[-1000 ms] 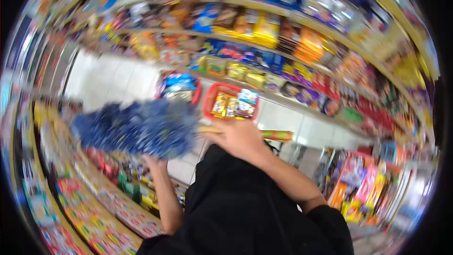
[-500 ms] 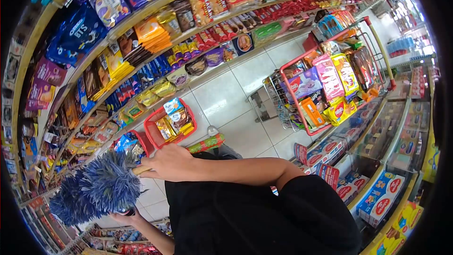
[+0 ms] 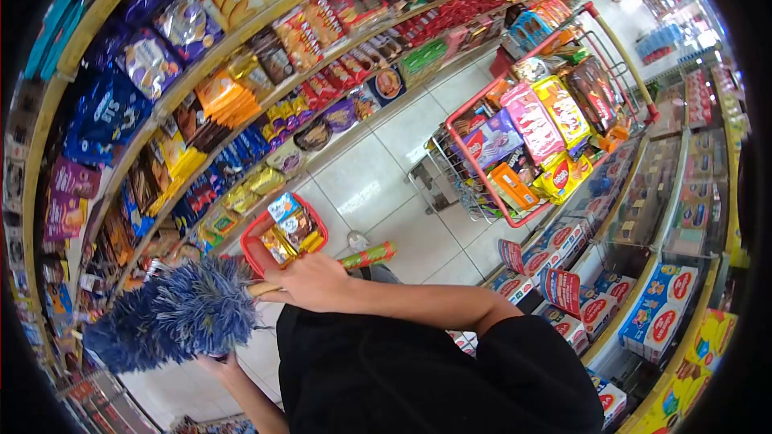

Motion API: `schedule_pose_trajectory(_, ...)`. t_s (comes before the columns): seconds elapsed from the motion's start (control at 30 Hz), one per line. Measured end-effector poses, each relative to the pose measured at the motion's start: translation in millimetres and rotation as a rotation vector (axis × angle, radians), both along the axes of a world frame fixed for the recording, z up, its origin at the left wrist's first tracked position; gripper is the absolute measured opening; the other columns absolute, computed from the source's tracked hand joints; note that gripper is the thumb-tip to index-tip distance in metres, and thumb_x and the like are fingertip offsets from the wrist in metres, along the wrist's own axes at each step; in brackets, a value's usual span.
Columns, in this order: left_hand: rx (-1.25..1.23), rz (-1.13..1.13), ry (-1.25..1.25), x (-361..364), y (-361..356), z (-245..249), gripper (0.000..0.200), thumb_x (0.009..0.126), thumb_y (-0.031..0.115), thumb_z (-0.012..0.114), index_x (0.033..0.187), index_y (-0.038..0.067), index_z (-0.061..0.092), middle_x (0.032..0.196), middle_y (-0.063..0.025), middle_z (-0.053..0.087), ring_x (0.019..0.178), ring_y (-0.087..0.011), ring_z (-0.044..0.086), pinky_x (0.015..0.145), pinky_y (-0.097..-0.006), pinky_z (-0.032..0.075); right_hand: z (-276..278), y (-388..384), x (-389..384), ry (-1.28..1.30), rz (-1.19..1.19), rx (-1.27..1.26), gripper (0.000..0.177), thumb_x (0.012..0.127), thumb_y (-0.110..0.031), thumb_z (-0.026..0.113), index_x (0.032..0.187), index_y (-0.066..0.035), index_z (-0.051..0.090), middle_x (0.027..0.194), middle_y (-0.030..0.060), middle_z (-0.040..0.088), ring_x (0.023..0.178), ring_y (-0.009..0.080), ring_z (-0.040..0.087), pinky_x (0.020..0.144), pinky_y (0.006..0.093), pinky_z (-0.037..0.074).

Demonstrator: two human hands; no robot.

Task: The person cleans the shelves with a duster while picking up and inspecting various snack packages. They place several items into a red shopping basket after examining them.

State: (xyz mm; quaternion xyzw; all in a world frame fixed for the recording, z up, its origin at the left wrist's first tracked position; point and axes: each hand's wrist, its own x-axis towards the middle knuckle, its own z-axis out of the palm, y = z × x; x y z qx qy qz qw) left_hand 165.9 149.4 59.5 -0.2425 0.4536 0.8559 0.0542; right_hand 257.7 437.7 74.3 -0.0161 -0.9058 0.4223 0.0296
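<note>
My right hand (image 3: 310, 281) is closed around the handle of a duster (image 3: 193, 305) with a fluffy blue-grey head. The handle's green and red patterned end (image 3: 368, 255) sticks out behind the hand, over the floor. Below the duster head, my left hand (image 3: 219, 364) has its fingers curled at a small dark item, mostly hidden by the fibres; I cannot tell what it is. Just above my right hand, a red basket (image 3: 248, 249) stands on the floor with packaged snacks inside. The duster head overlaps the lower snack shelves in this view.
Tiered shelves of snack packets, including a blue bag (image 3: 104, 122), curve along the left and top. A red-rimmed shopping cart (image 3: 457, 141) full of snacks stands on the tiled floor (image 3: 362, 181). Boxed goods (image 3: 661, 313) line the right side.
The view has shifted, so the cart and shelf goods sit further left. The duster head has moved slightly right and down relative to the frame, still in my right hand.
</note>
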Motion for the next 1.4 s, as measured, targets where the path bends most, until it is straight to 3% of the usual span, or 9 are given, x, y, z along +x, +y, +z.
schedule_pose_trajectory(0.53,0.066,0.02,0.021,-21.0,-29.7,-15.0,0.042,0.091,0.033,0.039,0.12,0.003,0.05,0.117,-0.0119,0.057,0.106,-0.0297,0.054,0.093,-0.0447,0.043,23.2,-24.0,-16.3,-0.037,0.094,0.016,0.031,0.085,-0.048,0.051,0.095,-0.022,0.066,0.062,0.0112,0.06,0.054,0.0301,0.06,0.047,0.0422,0.047)
schedule_pose_trajectory(0.73,0.595,-0.266,0.351,-2.7,-41.5,-33.3,0.043,0.092,0.033,0.039,0.121,0.003,0.049,0.117,-0.0113,0.057,0.107,-0.0295,0.054,0.094,-0.0445,0.043,24.1,-59.9,-30.0,-0.008,0.059,0.106,0.031,0.084,-0.043,0.058,0.091,-0.013,0.062,0.06,0.0142,0.06,0.055,0.0315,0.061,0.048,0.0416,0.047)
schedule_pose_trajectory(0.77,0.185,0.077,0.072,-1.3,-26.0,-14.4,0.044,0.092,0.036,0.038,0.121,0.005,0.049,0.117,-0.0096,0.057,0.107,-0.0277,0.054,0.093,-0.0432,0.044,25.6,-70.3,-33.9,-0.018,0.038,0.056,0.03,0.083,-0.04,0.06,0.09,-0.01,0.061,0.06,0.0151,0.06,0.056,0.0327,0.06,0.049,0.042,0.046)
schedule_pose_trajectory(0.83,0.089,0.181,0.059,-6.8,-24.9,14.0,0.044,0.093,0.036,0.038,0.121,0.005,0.05,0.116,-0.0086,0.058,0.107,-0.0254,0.055,0.092,-0.0421,0.045,26.5,-90.1,-37.5,-0.069,0.043,-0.013,0.027,0.083,-0.035,0.062,0.089,-0.009,0.061,0.059,0.016,0.058,0.056,0.0341,0.06,0.049,0.0414,0.045)
schedule_pose_trajectory(0.9,0.43,0.164,0.24,-11.2,-70.7,-23.7,0.044,0.093,0.036,0.037,0.119,0.004,0.052,0.115,-0.0089,0.059,0.104,-0.0243,0.057,0.091,-0.0401,0.046,24.0,-108.9,-34.7,-0.096,0.143,0.037,0.025,0.083,-0.034,0.061,0.087,-0.009,0.062,0.058,0.016,0.058,0.057,0.0348,0.06,0.05,0.0405,0.045)
schedule_pose_trajectory(1.1,0.505,0.123,0.156,21.9,-124.1,-22.1,0.044,0.094,0.038,0.037,0.115,0.004,0.056,0.109,-0.012,0.062,0.095,-0.0242,0.062,0.084,-0.0362,0.05,22.2,-180.4,-59.8,-0.086,0.166,0.239,0.023,0.084,-0.033,0.062,0.085,-0.01,0.062,0.058,0.0166,0.057,0.057,0.0359,0.059,0.05,0.0417,0.043)
schedule_pose_trajectory(1.13,0.691,0.066,0.182,31.6,-131.0,-13.0,0.043,0.095,0.038,0.038,0.115,0.004,0.056,0.103,-0.0123,0.064,0.093,-0.0225,0.063,0.081,-0.0358,0.052,20.6,-193.0,-64.5,0.033,0.171,0.229,0.024,0.086,-0.029,0.061,0.084,-0.005,0.061,0.051,0.0125,0.047,0.045,0.0201,0.05,0.046,0.0331,0.037)
schedule_pose_trajectory(1.27,0.985,0.157,0.275,46.1,-172.0,-51.1,0.049,0.092,0.045,0.043,0.116,0.003,0.055,0.105,-0.0149,0.063,0.09,-0.027,0.064,0.079,-0.0405,0.053,30.6,-230.9,-76.5,-0.048,0.14,0.097,0.027,0.089,-0.027,0.058,0.082,-0.001,0.058,0.055,0.0032,0.04,0.054,0.0086,0.035,0.047,0.0278,0.032)
schedule_pose_trajectory(1.4,0.784,0.097,0.064,59.1,-213.8,-19.6,0.058,0.088,0.054,0.044,0.117,0.004,0.054,0.106,-0.014,0.062,0.09,-0.0283,0.063,0.082,-0.0431,0.052,24.0,-263.8,-78.5,-0.071,0.214,0.133,0.023,0.086,-0.029,0.061,0.089,-0.007,0.063,0.051,0.0093,0.049,0.044,0.0169,0.048,0.045,0.0325,0.037)
